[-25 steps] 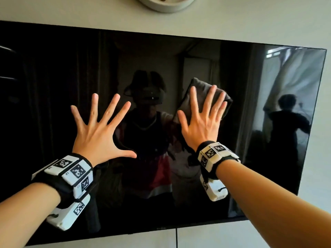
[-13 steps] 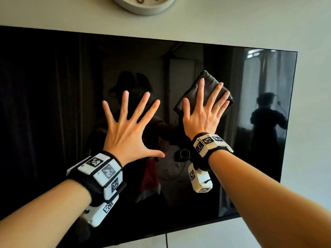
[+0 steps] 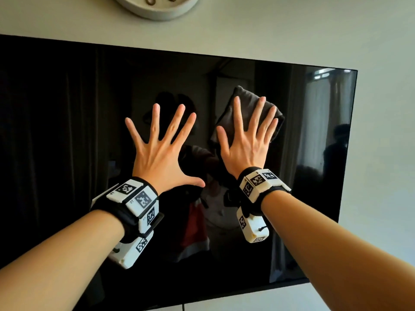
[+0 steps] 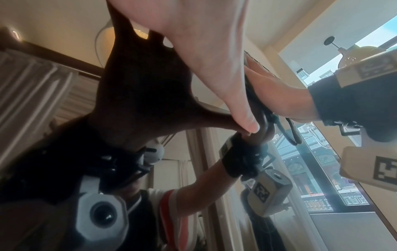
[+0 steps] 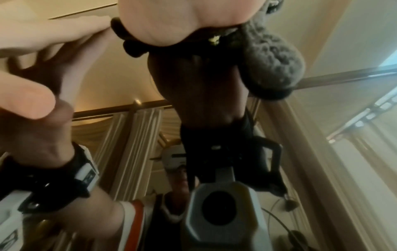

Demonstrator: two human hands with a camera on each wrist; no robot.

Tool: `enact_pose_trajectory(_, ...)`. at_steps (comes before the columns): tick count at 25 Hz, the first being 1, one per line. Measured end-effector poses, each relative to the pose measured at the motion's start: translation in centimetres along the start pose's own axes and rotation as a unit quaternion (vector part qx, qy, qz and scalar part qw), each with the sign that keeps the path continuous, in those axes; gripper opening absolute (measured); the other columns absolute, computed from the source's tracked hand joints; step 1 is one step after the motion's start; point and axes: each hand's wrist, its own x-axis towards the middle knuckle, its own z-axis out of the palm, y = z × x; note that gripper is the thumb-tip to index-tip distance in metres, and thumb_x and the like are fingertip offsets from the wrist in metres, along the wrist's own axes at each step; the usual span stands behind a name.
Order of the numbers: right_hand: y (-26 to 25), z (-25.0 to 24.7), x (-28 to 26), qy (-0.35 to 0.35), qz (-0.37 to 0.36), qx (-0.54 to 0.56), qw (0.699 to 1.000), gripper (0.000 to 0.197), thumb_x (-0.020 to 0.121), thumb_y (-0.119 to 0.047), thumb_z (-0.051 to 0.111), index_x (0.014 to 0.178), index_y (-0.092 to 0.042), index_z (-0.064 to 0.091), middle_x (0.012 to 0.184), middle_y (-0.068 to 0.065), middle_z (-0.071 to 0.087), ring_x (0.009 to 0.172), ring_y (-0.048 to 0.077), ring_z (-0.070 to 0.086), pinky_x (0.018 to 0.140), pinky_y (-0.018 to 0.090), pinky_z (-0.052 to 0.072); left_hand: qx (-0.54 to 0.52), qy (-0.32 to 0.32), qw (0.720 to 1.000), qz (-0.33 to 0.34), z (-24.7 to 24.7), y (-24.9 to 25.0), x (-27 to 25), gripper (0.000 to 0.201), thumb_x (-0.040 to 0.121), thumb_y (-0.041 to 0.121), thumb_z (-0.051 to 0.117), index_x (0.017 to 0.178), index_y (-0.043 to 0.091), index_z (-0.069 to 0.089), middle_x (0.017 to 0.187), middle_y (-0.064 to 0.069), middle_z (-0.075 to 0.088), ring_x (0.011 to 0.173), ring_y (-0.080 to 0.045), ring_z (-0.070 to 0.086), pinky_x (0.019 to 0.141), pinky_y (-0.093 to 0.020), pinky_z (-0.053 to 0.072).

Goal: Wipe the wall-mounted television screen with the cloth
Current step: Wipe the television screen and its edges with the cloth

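The black television screen (image 3: 67,131) hangs on a pale wall and fills most of the head view. My right hand (image 3: 244,135) lies flat with straight fingers on a folded dark grey cloth (image 3: 243,97), pressing it against the glass right of centre. Part of the cloth (image 5: 272,64) bulges out beside my palm in the right wrist view. My left hand (image 3: 161,144) is spread wide, fingers straight, flat on the bare screen just left of the cloth. The left palm (image 4: 204,42) meets its own dark reflection in the glass.
A round white wall clock (image 3: 157,7) hangs above the screen's top edge. Bare wall (image 3: 381,153) lies right of the television and below it. A cable (image 3: 183,307) drops from the bottom edge. The glass mirrors a curtained room.
Both hands have slid rightward across the screen, the right one carrying the cloth with it. The left hand now lies close beside the right. My view has shifted too.
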Motion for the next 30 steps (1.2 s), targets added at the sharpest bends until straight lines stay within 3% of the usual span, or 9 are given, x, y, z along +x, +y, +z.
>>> enact_pose_trajectory(2, 1.6, 0.0, 1.0, 0.014, -0.001, 0.004, 1.0, 0.068, 0.094, -0.063, 0.025, 0.153, -0.032, 0.013, 0.159, 0.022, 0.003, 0.145, 0.045, -0.001, 0.119, 0.054, 0.002, 0.005, -0.002, 1.0, 0.0, 0.2, -0.1, 0.0, 0.148, 0.043, 0.104, 0.043, 0.156, 0.032, -0.021, 0.165, 0.004, -0.025, 0.15, -0.041, -0.023, 0.105, -0.083, -0.005)
enact_pose_trajectory(5, 6.1, -0.6, 2.2, 0.043, 0.128, 0.01, 0.991, 0.07, 0.093, -0.064, 0.022, 0.153, -0.03, 0.014, 0.158, 0.024, 0.005, 0.144, 0.046, 0.002, 0.118, 0.056, 0.005, 0.014, -0.002, 1.0, -0.001, 0.1, 0.1, -0.1, 0.147, 0.043, 0.104, 0.042, 0.156, 0.032, -0.019, 0.166, 0.004, -0.024, 0.15, -0.04, -0.022, 0.104, -0.082, -0.006)
enact_pose_trajectory(6, 6.5, -0.8, 1.6, 0.036, 0.125, 0.003, 0.992, 0.07, 0.093, -0.064, 0.022, 0.154, -0.029, 0.015, 0.158, 0.025, 0.005, 0.144, 0.047, 0.002, 0.117, 0.057, 0.005, 0.013, -0.001, 1.0, -0.002, 0.0, 0.2, 0.0, 0.147, 0.043, 0.104, 0.042, 0.156, 0.032, -0.018, 0.166, 0.004, -0.023, 0.15, -0.04, -0.022, 0.104, -0.083, -0.005)
enact_pose_trajectory(10, 5.1, -0.2, -1.8, -0.02, -0.02, -0.018, 0.999, 0.069, 0.094, -0.063, 0.026, 0.154, -0.029, 0.015, 0.158, 0.023, 0.003, 0.145, 0.045, -0.002, 0.118, 0.054, 0.0, 0.01, 0.005, 1.0, -0.003, 0.0, 0.3, -0.1, 0.148, 0.043, 0.104, 0.042, 0.157, 0.031, -0.016, 0.167, 0.004, -0.02, 0.151, -0.041, -0.019, 0.104, -0.083, -0.003)
enact_pose_trajectory(15, 11.0, -0.5, -0.9, 0.011, 0.166, 0.018, 0.986, 0.07, 0.092, -0.063, 0.02, 0.154, -0.031, 0.011, 0.16, 0.019, 0.0, 0.146, 0.04, -0.004, 0.117, 0.056, 0.005, 0.012, -0.006, 1.0, -0.005, -0.3, 0.5, -0.2, 0.146, 0.044, 0.102, 0.043, 0.158, 0.031, -0.014, 0.167, 0.004, -0.018, 0.151, -0.041, -0.018, 0.104, -0.083, -0.003)
enact_pose_trajectory(19, 9.6, 0.5, -6.3, -0.025, 0.125, 0.001, 0.992, 0.068, 0.094, -0.061, 0.025, 0.153, -0.03, 0.011, 0.159, 0.021, 0.001, 0.146, 0.042, -0.004, 0.118, 0.056, 0.002, -0.001, -0.003, 0.999, 0.038, 0.2, 3.1, -0.8, 0.143, 0.045, 0.102, 0.042, 0.158, 0.034, -0.012, 0.167, 0.001, -0.019, 0.151, -0.042, -0.018, 0.104, -0.084, -0.003)
enact_pose_trajectory(22, 10.4, 0.7, -6.3, -0.007, 0.111, 0.007, 0.994, 0.068, 0.094, -0.062, 0.027, 0.153, -0.031, 0.013, 0.16, 0.02, 0.004, 0.146, 0.041, -0.002, 0.119, 0.054, 0.003, -0.001, -0.01, 0.996, 0.091, 2.1, 8.4, -1.7, 0.142, 0.045, 0.101, 0.046, 0.158, 0.035, -0.009, 0.168, 0.002, -0.016, 0.151, -0.041, -0.017, 0.104, -0.084, -0.004)
enact_pose_trajectory(26, 12.5, 0.9, -9.0, -0.006, 0.197, 0.013, 0.98, 0.069, 0.093, -0.062, 0.024, 0.153, -0.029, 0.014, 0.16, 0.019, 0.003, 0.146, 0.04, -0.002, 0.118, 0.054, 0.004, 0.003, -0.023, 0.996, 0.081, 3.9, 11.8, -2.4, 0.142, 0.049, 0.1, 0.047, 0.156, 0.034, -0.017, 0.165, 0.001, -0.025, 0.151, -0.04, -0.021, 0.104, -0.083, -0.006)
enact_pose_trajectory(30, 13.1, 1.5, -13.4, -0.043, 0.092, -0.007, 0.995, 0.069, 0.094, -0.06, 0.029, 0.153, -0.027, 0.011, 0.159, 0.023, 0.004, 0.146, 0.042, -0.003, 0.118, 0.055, 0.003, 0.016, -0.005, 0.996, 0.087, 4.5, 11.4, -2.5, 0.141, 0.05, 0.098, 0.048, 0.157, 0.033, -0.017, 0.166, 0.0, -0.024, 0.151, -0.041, -0.02, 0.103, -0.083, -0.004)
